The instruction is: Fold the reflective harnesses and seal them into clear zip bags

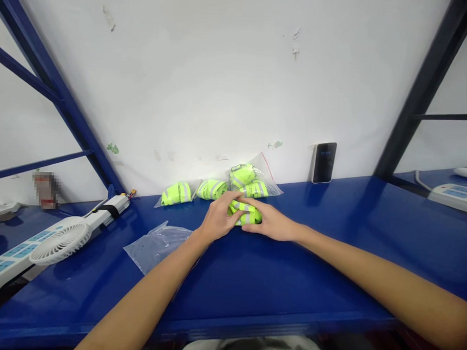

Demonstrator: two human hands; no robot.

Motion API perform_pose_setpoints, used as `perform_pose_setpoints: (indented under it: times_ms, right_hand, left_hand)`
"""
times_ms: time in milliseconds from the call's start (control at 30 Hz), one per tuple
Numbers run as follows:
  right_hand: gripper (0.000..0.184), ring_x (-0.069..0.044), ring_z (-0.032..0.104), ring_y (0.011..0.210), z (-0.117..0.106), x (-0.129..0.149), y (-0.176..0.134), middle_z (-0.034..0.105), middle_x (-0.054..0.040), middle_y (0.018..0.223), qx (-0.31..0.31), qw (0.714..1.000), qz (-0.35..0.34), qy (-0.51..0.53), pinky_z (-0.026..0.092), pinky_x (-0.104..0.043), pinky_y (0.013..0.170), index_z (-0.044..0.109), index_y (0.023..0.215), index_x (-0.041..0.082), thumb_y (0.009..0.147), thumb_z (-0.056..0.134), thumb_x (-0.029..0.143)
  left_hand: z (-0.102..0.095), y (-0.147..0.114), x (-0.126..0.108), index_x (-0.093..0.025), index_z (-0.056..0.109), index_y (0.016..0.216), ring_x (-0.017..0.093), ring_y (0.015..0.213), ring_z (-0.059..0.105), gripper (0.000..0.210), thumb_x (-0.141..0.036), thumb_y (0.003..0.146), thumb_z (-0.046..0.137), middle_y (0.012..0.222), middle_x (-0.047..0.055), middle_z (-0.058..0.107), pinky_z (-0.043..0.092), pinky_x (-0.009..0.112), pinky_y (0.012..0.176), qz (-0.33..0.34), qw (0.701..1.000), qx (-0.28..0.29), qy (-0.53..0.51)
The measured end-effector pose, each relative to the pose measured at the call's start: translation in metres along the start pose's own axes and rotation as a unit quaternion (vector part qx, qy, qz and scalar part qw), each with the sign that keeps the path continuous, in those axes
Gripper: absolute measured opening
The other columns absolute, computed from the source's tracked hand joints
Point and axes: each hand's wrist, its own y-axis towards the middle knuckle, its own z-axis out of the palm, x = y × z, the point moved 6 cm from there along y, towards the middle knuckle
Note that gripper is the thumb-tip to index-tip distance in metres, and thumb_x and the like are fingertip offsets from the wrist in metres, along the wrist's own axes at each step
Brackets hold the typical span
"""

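Between my two hands is a folded neon-yellow reflective vest (247, 214) with silver-grey strips, bundled up on the blue table. My left hand (221, 215) wraps its left side, thumb across the front. From the right, my right hand (272, 221) closes on the same bundle with fingers over the top and thumb low in front. Just behind them, several similar neon bundles in clear plastic bags (269, 176) lie along the wall, two of them stacked. A flat clear plastic bag (154, 246) rests left of my left forearm, which partly covers it.
A white power strip (102, 216) and a small white fan (60, 240) occupy the table's left side. A black-faced device (324, 163) leans on the wall at the back right. Metal posts (67, 108) rise at both sides. Another power strip (457, 195) sits far right.
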Motion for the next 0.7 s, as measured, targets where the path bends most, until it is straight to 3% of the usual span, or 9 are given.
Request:
perform_pose_setpoints:
  times_ms: [133, 333, 533, 700]
  right_hand:
    - [0.078, -0.031, 0.053, 0.134, 0.002, -0.006, 0.002, 0.05, -0.0144, 0.149, -0.035, 0.999, -0.001, 0.004, 0.045, -0.05, 0.109, 0.029, 0.154, 0.022, 0.086, 0.069, 0.026]
    - [0.079, -0.029, 0.053, 0.133, 0.005, -0.007, 0.001, 0.049, -0.015, 0.15, -0.048, 0.999, -0.006, 0.005, 0.046, -0.047, 0.108, 0.029, 0.153, 0.021, 0.085, 0.068, 0.021]
    - [0.062, -0.029, 0.06, 0.125, 0.007, -0.008, 0.002, 0.06, -0.0127, 0.139, -0.087, 0.996, -0.005, -0.023, 0.049, -0.045, 0.104, 0.045, 0.143, 0.021, 0.085, 0.067, 0.022]
    - [0.045, -0.025, 0.068, 0.105, 0.003, -0.007, 0.0, 0.069, -0.0088, 0.122, -0.103, 0.991, -0.043, -0.074, 0.054, -0.039, 0.09, 0.056, 0.129, 0.021, 0.085, 0.059, 0.013]
  left_hand:
    - [0.005, 0.003, -0.004, -0.024, 0.053, 0.134, 0.02, 0.097, 0.064, 0.04, -0.04, 0.098, 0.052, 0.125, 0.011, 0.059, 0.052, 0.032, 0.083, 0.032, 0.996, 0.047, 0.065]
    - [0.008, 0.004, -0.002, -0.021, 0.065, 0.115, 0.019, 0.082, 0.057, 0.039, -0.052, 0.098, 0.048, 0.088, 0.005, 0.057, 0.046, 0.031, 0.075, 0.033, 0.996, 0.071, 0.048]
    - [0.008, 0.009, 0.006, -0.019, 0.062, 0.092, 0.018, 0.081, 0.051, 0.032, -0.046, 0.099, 0.048, 0.082, 0.002, 0.051, 0.041, 0.031, 0.076, -0.057, 0.995, 0.067, -0.041]
    - [0.015, 0.011, 0.014, -0.018, 0.058, 0.082, 0.017, 0.085, 0.054, 0.032, -0.049, 0.089, 0.064, 0.086, 0.001, 0.054, 0.043, 0.031, 0.082, -0.16, 0.967, 0.098, -0.171]
